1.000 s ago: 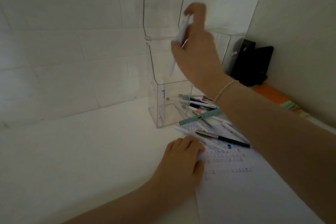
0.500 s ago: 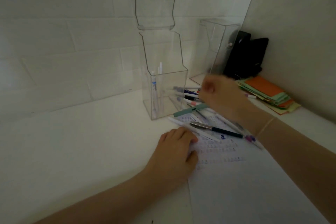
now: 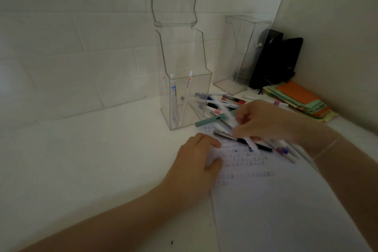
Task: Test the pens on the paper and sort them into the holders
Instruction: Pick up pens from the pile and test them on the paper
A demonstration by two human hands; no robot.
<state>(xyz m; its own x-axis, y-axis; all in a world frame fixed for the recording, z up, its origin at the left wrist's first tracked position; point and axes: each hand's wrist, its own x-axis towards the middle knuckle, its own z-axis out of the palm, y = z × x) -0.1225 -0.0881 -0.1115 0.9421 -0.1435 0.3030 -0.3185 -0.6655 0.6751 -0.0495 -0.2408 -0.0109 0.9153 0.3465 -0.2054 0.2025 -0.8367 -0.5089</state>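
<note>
A white sheet of paper (image 3: 276, 210) with rows of small pen marks lies on the white table (image 3: 81, 159) in the lower right of the frame. The left hand (image 3: 196, 161) rests on the paper's left edge near the middle of the frame, fingers bent loosely and pressing down, with nothing held in it. The right hand (image 3: 263, 120) is just above it, a little right of the middle, over a pile of loose pens (image 3: 223, 102). It is blurry, its fingers are curled, and they seem to pinch a thin white pen (image 3: 250, 143) that slants down onto the paper. A dark pen with a silver cap (image 3: 227, 135) lies on the paper under that hand, and a fat green pen (image 3: 211, 120) lies just above it. Left of the pile, in the middle of the frame, stands a tall clear plastic holder (image 3: 184, 98) with two white pens (image 3: 173, 96) leaning inside it. A second clear plastic holder (image 3: 239, 53) stands farther back, in the upper right, and I cannot tell what is inside it. Beside it are a black box-like thing (image 3: 278, 61) and a stack of orange and green paper notes (image 3: 298, 98) against the wall.
</note>
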